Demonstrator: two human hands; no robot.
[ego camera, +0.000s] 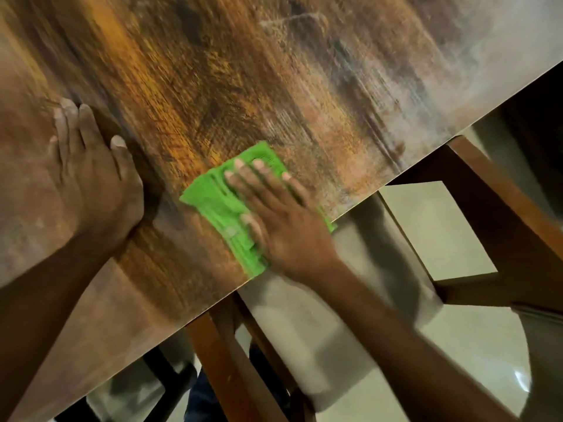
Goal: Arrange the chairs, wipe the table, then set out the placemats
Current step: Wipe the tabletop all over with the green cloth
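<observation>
Both hands on table point(213, 71). R hand point(280, 217) flat, fingers straight, pressing folded green cloth point(222, 208) onto wood top right by near edge. L hand point(94, 175) open, palm down on surface, holding nothing, just beside cloth. Chair point(493, 214) w/ wood frame sits below near edge, seat partly tucked under. No placemats visible.

Right hand point(283, 220) presses green cloth point(222, 208) on table point(243, 71).

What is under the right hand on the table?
A folded green cloth lies under the right hand, flat on the wooden table near its edge. The hand covers the cloth's middle.
</observation>
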